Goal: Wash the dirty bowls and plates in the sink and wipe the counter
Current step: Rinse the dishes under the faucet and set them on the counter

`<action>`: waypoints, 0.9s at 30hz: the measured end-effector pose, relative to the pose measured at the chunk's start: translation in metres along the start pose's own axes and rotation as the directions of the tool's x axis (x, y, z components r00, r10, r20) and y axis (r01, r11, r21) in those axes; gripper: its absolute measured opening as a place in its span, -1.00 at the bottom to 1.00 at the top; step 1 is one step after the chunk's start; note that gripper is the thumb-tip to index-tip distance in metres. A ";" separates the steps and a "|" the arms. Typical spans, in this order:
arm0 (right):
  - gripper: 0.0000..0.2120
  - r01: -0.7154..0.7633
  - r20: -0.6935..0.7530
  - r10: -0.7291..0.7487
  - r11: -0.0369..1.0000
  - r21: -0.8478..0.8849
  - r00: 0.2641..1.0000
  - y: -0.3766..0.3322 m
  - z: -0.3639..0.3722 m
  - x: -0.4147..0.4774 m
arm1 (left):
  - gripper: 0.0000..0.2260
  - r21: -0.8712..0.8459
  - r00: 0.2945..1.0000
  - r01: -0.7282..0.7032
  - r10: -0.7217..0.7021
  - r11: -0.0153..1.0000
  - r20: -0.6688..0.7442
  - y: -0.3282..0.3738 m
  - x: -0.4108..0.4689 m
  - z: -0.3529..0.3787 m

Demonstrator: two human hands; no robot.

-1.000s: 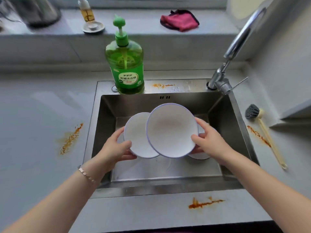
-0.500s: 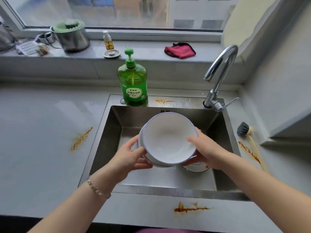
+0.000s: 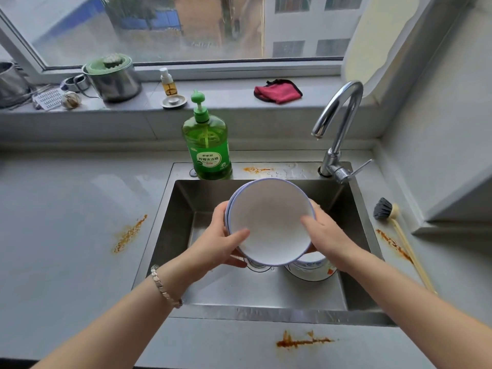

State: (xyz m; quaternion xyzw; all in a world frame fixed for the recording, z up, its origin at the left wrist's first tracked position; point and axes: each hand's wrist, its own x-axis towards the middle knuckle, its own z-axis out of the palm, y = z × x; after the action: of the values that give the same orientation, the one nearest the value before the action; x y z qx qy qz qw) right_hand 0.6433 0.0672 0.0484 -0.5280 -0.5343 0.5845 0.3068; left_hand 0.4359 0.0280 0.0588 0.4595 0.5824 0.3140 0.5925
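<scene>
Both grips clasp stacked plates above sink.

Stacked plates between both hands

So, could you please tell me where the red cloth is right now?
In the head view, the crumpled red cloth lies on the grey windowsill at upper right of centre, behind the chrome tap and right of the green soap bottle.
</scene>
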 end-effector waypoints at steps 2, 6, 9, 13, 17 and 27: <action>-0.54 0.157 0.014 -0.156 0.983 -0.092 0.988 -0.002 0.001 0.002 | -0.37 0.070 0.997 -0.070 0.072 0.995 -0.028 0.000 0.004 -0.003; -0.49 0.414 0.039 -0.416 0.882 -0.226 0.908 -0.010 0.006 0.005 | -0.20 0.204 0.946 -0.286 0.310 0.936 -0.093 0.000 0.009 -0.016; -0.51 0.593 0.058 -0.606 0.748 -0.299 0.793 -0.019 0.010 0.012 | -0.20 0.315 0.869 -0.412 0.473 0.855 -0.146 0.002 0.012 -0.027; -0.46 0.680 0.098 -0.697 0.643 -0.354 0.710 -0.030 0.010 0.025 | -0.21 0.412 0.770 -0.525 0.622 0.745 -0.143 0.008 0.015 -0.039; -0.45 0.705 0.126 -0.721 0.599 -0.380 0.681 -0.038 0.011 0.034 | -0.25 0.485 0.738 -0.546 0.666 0.683 -0.106 0.015 0.012 -0.049; -0.47 0.752 0.145 -0.774 0.523 -0.401 0.616 -0.043 0.015 0.036 | -0.23 0.533 0.747 -0.514 0.656 0.672 -0.107 0.019 0.002 -0.054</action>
State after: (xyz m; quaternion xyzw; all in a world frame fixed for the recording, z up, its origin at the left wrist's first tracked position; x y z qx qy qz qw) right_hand 0.6107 0.1058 0.0773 -0.3083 -0.8160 0.2462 0.4224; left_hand 0.3866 0.0468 0.0807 0.7013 0.5398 0.4012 0.2362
